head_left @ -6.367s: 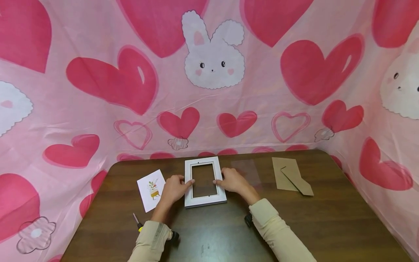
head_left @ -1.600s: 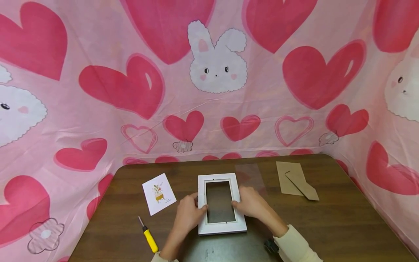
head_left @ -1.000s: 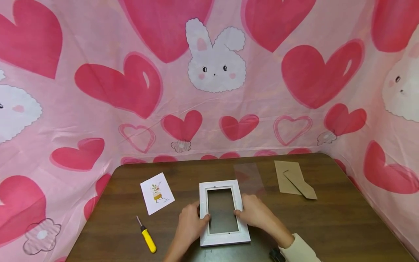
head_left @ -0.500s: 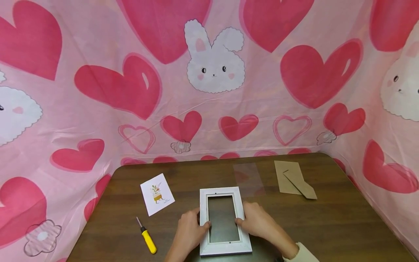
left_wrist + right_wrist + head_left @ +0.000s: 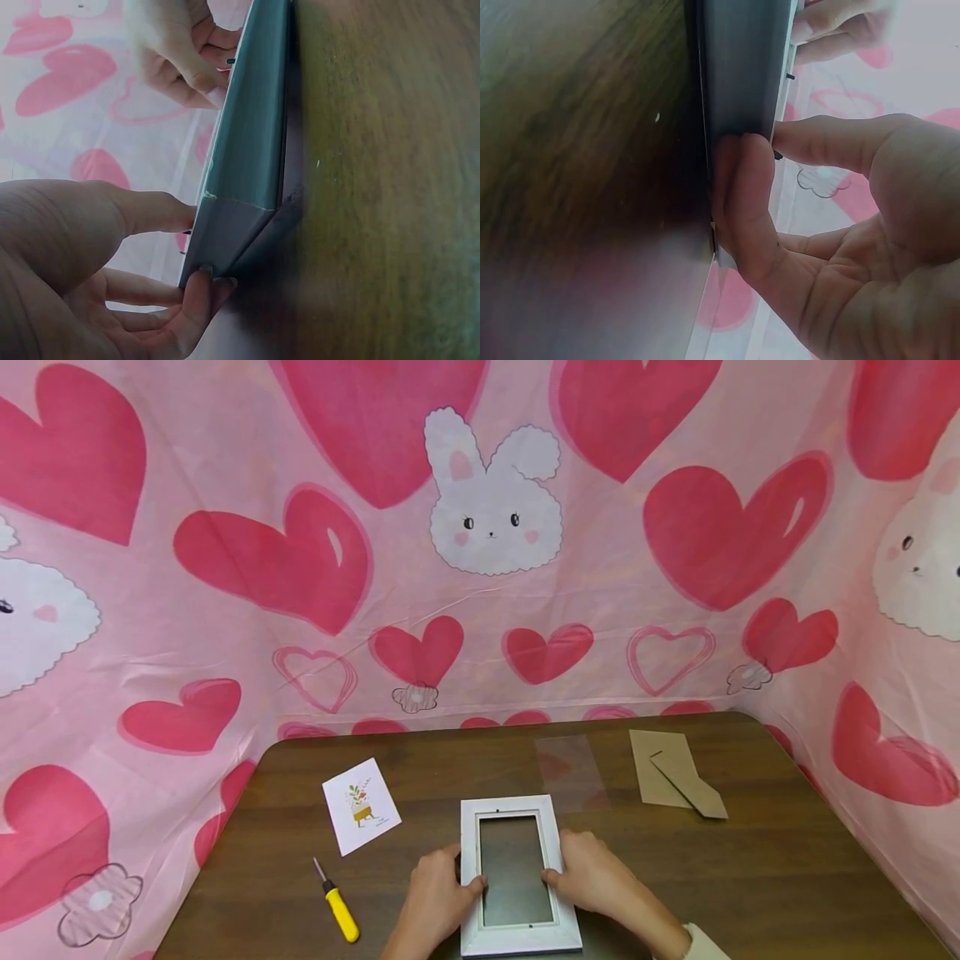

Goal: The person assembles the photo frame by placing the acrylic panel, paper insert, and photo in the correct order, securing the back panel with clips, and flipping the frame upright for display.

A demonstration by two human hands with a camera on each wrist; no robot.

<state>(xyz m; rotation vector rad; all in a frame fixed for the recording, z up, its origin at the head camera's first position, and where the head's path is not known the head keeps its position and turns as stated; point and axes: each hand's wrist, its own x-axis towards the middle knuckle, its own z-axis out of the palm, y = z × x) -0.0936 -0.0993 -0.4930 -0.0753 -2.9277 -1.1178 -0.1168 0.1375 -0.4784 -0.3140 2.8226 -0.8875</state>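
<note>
A white picture frame [image 5: 471,860] with an opening in its middle lies face down near the front of the table, small dark tabs at the inner edge of its back. My left hand [image 5: 437,893] grips its left side, thumb over the inner edge. On the opposite side my right hand [image 5: 600,878] holds it the same way. In the left wrist view the frame's side [image 5: 247,127] stands close to the tabletop, with fingertips against its outer face. The right wrist view has curled fingers [image 5: 750,180] pressed on the other side of the frame.
Left of the frame lie a card with a plant drawing [image 5: 362,807] and a yellow-handled screwdriver [image 5: 341,912]. Behind it is a clear sheet [image 5: 570,772]. A brown backing board with a stand leg [image 5: 660,768] lies at the back right of the table [image 5: 750,860].
Both hands have brought the picture frame from the table's middle toward the front edge, slightly rightward. In the last half second it has shifted only a little. The other objects stay where they were.
</note>
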